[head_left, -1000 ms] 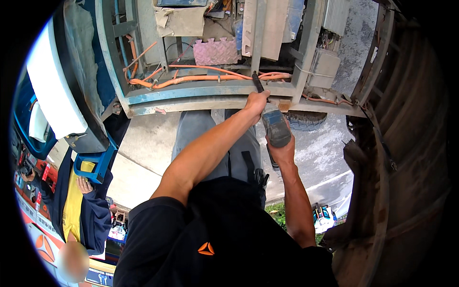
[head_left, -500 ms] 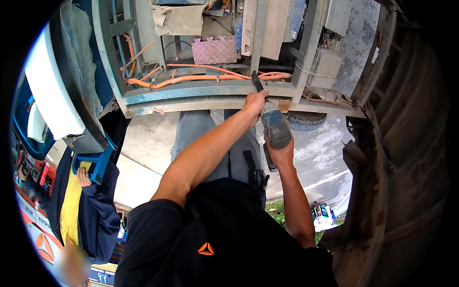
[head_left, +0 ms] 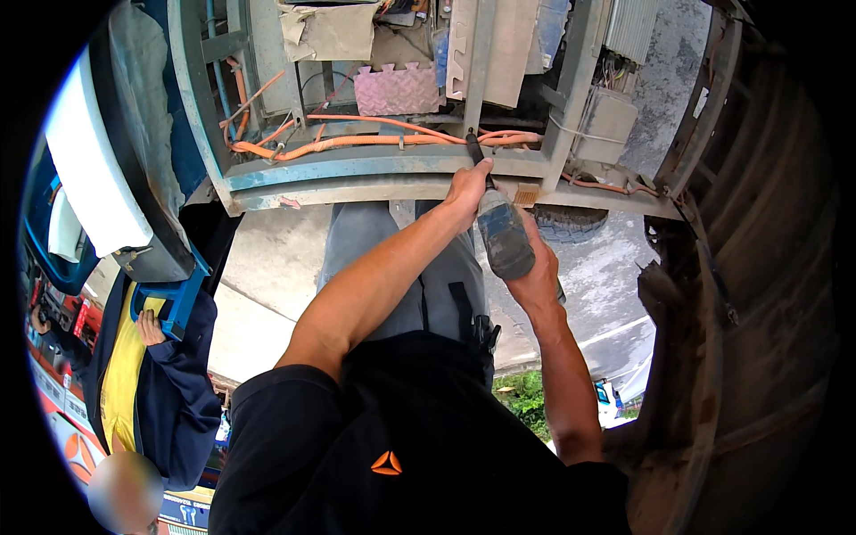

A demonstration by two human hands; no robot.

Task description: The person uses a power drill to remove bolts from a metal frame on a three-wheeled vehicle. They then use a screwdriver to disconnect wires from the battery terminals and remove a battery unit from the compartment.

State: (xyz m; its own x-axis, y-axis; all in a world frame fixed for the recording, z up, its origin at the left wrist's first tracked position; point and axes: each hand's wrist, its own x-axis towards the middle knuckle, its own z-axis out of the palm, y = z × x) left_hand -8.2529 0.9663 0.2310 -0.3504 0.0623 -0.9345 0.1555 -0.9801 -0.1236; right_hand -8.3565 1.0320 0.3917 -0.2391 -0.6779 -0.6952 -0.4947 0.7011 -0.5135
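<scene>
A dark grey-and-blue cordless power tool [head_left: 504,234] with a long black shaft [head_left: 480,150] points away from me at the metal frame [head_left: 383,189]. My left hand [head_left: 468,189] is closed at the front of the tool, by the shaft. My right hand [head_left: 535,267] grips the back of the tool, its fingers mostly hidden behind the body. The shaft's tip meets the frame beside orange cables [head_left: 348,142], at the foot of an upright bar [head_left: 479,62]; exactly what it touches is too small to tell.
Above are cardboard [head_left: 325,36], a pink foam mat [head_left: 392,89] and a wired box [head_left: 606,125]. A dark rusty panel [head_left: 758,285] curves along the right. At left a co-worker [head_left: 156,383] touches a blue plastic piece [head_left: 183,303] under a white panel [head_left: 94,160]. A tire [head_left: 571,226] lies below.
The tool's back end and my right hand have swung slightly right and up, and the tool sits a little more tilted. The co-worker's sleeve has shifted slightly.
</scene>
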